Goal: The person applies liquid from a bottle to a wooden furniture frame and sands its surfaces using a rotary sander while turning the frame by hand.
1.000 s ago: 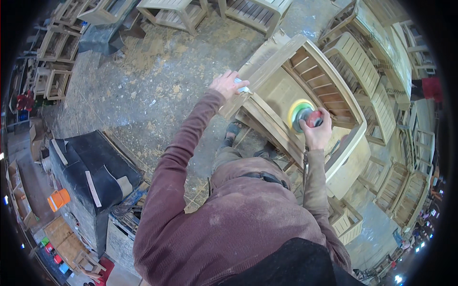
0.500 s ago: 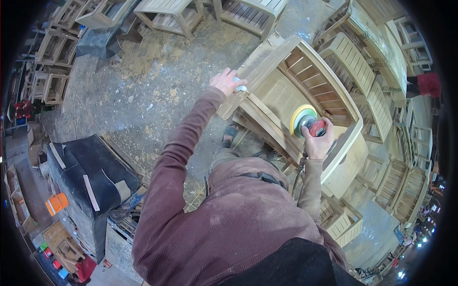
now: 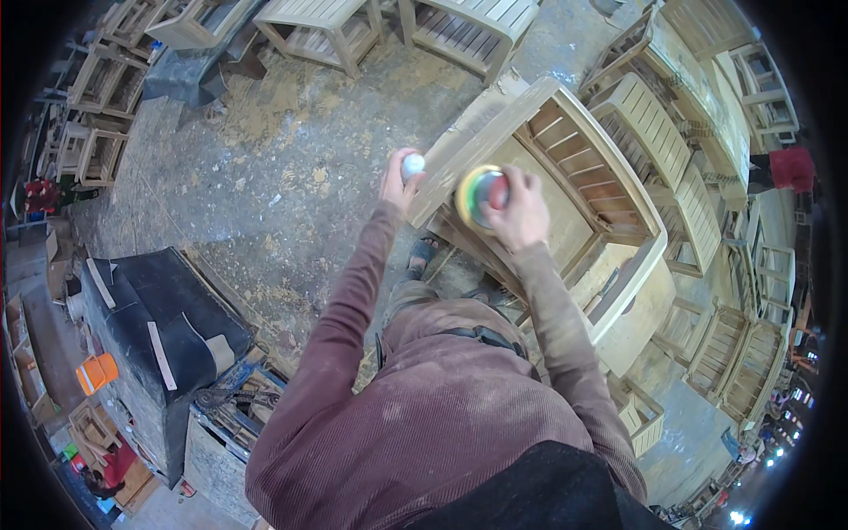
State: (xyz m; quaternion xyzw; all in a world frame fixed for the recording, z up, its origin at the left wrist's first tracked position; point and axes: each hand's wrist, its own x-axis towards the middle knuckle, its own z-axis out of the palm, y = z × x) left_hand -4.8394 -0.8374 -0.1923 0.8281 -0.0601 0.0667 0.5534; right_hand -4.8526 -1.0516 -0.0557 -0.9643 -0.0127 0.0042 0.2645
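My right hand is wrapped round the red body of a power sander. Its round yellow-and-green pad is blurred and faces left, above the near left part of a pale wooden chair. Whether the pad touches the wood I cannot tell. My left hand is closed on a small white rounded object, whose kind is not clear, just left of the chair's corner. Slats line the chair's far right side. A thin dark tool lies inside the frame near its right end.
Slatted wooden chairs stand close behind on the right, with others along the far side. To the left is a bench with a black cover and an orange container. A person in red stands at far right.
My right hand has carried the sander left and away from me, from inside the chair to its near left part. My left hand has shifted slightly left and turned, showing the white object's rounded end.
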